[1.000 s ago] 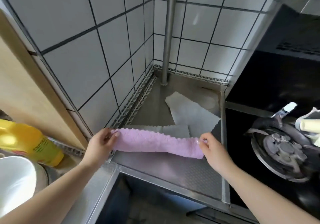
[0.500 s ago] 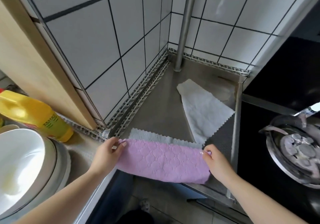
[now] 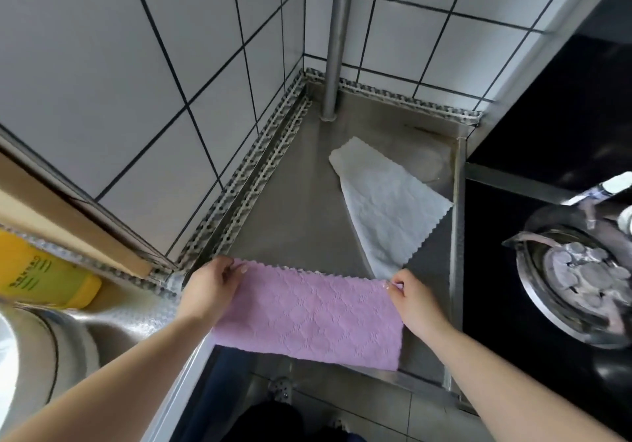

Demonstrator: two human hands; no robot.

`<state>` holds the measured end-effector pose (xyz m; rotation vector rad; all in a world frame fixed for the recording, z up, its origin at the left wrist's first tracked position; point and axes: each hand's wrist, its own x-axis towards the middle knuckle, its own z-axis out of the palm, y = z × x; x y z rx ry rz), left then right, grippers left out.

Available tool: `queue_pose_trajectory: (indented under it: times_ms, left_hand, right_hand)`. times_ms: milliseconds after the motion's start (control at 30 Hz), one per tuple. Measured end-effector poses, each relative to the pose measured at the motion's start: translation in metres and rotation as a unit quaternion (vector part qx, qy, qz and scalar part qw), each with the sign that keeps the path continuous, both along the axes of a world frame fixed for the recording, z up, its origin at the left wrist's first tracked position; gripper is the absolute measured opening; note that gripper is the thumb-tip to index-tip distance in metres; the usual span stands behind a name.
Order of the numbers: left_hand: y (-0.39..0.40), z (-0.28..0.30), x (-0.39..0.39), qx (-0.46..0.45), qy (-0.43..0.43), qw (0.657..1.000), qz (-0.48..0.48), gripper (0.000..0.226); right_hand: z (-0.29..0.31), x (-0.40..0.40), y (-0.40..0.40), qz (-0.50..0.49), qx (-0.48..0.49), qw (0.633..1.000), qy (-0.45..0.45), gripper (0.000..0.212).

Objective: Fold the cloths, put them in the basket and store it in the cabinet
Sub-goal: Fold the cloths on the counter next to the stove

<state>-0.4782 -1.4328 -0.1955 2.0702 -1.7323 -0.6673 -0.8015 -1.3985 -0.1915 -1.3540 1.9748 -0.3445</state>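
Observation:
A pink cloth [image 3: 309, 315] lies spread at the front edge of the steel counter [image 3: 294, 209], its lower edge hanging over the front. My left hand [image 3: 210, 286] pinches its far left corner and my right hand [image 3: 408, 299] pinches its far right corner. A white cloth [image 3: 383, 202] lies flat and askew farther back on the counter, reaching down to my right hand. No basket or cabinet is in view.
A steel pipe [image 3: 337, 41] rises in the tiled back corner. A black stove with a burner [image 3: 578, 277] sits to the right. A yellow bottle [image 3: 41, 270] and a steel bowl [image 3: 41, 356] are at the left.
The pink cloth went from a narrow band held up between my hands to a wider sheet laid down toward me. The grey cloth edge behind it is now covered.

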Motion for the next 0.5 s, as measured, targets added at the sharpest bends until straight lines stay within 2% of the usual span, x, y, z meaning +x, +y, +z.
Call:
queue_pose_trajectory:
  times_ms: [500]
  left_hand:
    - [-0.011, -0.018, 0.007, -0.002, -0.006, 1.0, -0.028, 0.022]
  right_hand:
    - [-0.017, -0.002, -0.012, -0.018, 0.007, 0.999, 0.033, 0.015]
